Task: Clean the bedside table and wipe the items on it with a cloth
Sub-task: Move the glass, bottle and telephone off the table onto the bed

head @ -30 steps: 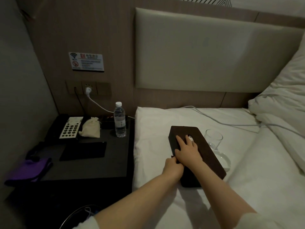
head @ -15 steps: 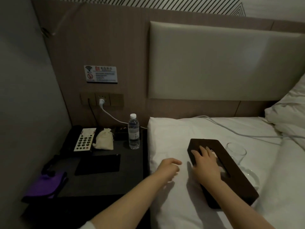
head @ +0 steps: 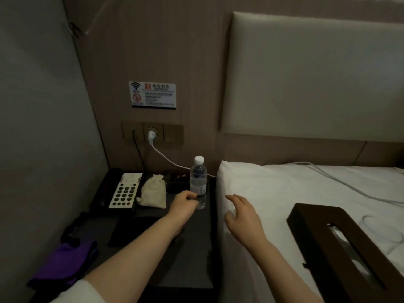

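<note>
1. Head view, the step in hand: the left hand [head: 184, 204] reaches for the water bottle [head: 198, 182], which stands upright near the back right of the bedside table [head: 192, 254]. It looks like the bottle is being cleared off so the top can be wiped.
2. To do this well, take the bottle round its middle, not the cap, and lift it straight up. The white cable [head: 166, 159] runs just behind it and the small cloth pouch [head: 153, 192] sits just to its left, so a sideways sweep could snag either.
3. The left hand's fingers are curled, with the fingertips at the lower part of the bottle. Whether they already grip it or only touch it, I cannot tell.
4. The right hand [head: 242, 217] hangs over the edge of the bed [head: 284, 189], fingers apart and relaxed, holding nothing.
5. The purple cloth [head: 63, 265] lies untouched at the table's front left corner, beside the phone [head: 124, 191]. The tissue box [head: 341, 248] lies on the bed.
</note>
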`<state>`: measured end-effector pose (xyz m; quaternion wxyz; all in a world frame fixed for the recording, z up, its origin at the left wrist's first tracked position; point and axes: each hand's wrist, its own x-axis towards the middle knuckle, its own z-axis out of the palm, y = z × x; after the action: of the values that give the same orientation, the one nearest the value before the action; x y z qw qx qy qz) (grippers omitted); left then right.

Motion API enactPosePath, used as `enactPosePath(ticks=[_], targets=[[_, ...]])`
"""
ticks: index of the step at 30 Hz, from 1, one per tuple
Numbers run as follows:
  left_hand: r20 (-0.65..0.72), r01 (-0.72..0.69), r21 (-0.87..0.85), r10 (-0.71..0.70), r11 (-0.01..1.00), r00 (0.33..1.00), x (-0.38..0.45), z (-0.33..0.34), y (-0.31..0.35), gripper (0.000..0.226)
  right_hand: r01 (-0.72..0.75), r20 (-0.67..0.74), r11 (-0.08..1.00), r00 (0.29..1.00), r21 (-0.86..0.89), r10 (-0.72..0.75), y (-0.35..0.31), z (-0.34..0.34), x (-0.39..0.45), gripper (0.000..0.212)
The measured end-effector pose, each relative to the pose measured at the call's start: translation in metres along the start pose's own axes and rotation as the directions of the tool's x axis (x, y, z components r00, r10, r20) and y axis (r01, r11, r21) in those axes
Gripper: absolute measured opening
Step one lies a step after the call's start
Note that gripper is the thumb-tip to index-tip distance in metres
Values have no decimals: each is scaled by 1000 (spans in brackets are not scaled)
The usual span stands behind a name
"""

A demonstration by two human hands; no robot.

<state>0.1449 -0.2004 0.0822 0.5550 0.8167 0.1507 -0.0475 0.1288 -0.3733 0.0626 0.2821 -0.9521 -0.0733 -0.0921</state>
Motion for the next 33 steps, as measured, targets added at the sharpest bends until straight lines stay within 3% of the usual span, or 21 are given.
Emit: enactPosePath(ticks=[11,21,27,33], targets=[[-71,-3,64,8,998,997,68,14,-20,39,9,-15,984,1000,-175,-12,52,23,14,55],[-227,-79,114,103,990,968,117,32,-32,85,56,-11,989,998,-137,-58,67,31,13,53],[-251,-193,123,219,973,943,142,51,-34,69,97,5,986,995,-134,-97,70,31,12,56],[-376,-184,21,178,983,910,158,69,-44,71,127,36,985,992,-114,-124,68,31,14,54]])
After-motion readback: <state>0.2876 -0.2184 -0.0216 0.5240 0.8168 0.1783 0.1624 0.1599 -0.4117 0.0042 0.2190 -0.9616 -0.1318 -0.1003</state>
